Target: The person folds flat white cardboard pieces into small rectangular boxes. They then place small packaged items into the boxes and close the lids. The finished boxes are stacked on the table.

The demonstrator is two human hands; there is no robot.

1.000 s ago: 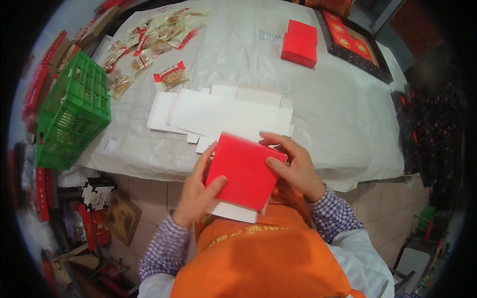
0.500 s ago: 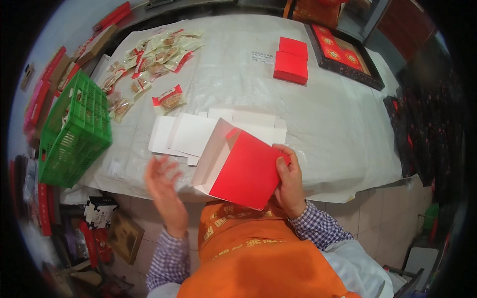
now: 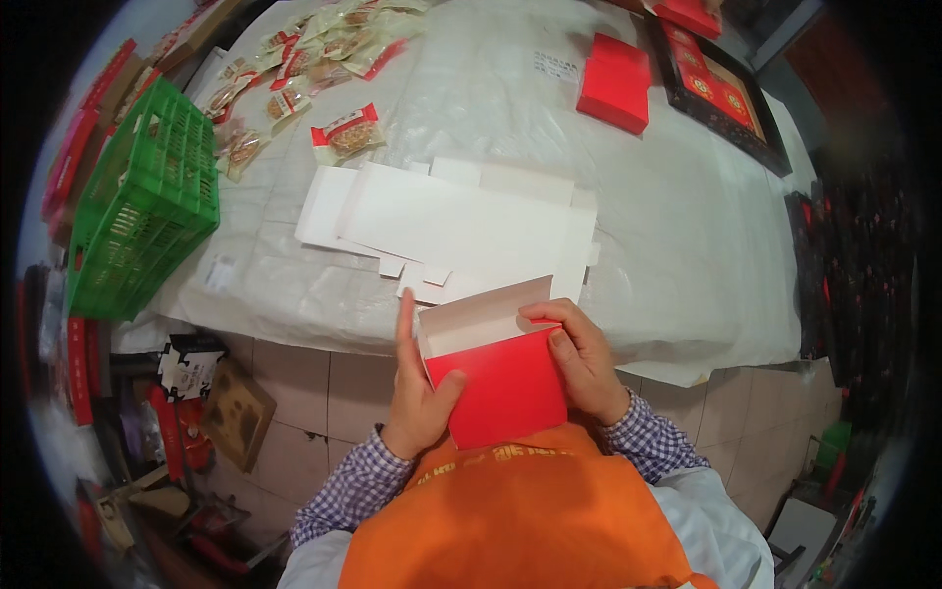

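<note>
A red carton with a white inside is held low in front of my apron, its flap standing up at the far end. My left hand grips its left side, thumb on the red face and index finger stretched along the edge. On the other side, my right hand has its thumb at the upper right corner and its fingers bent over the opening. Just beyond lie flat white carton blanks, overlapping on the table.
A single wrapped pastry lies before a pile of similar packets. At left stands a green crate. Farther right are stacked red boxes and a black tray holding red packs. The sheeted table ends near my hands.
My left hand has come in from the left and taken hold of the carton. The carton has turned more upright and moved nearer my body. The view has shifted, so the table sits higher.
</note>
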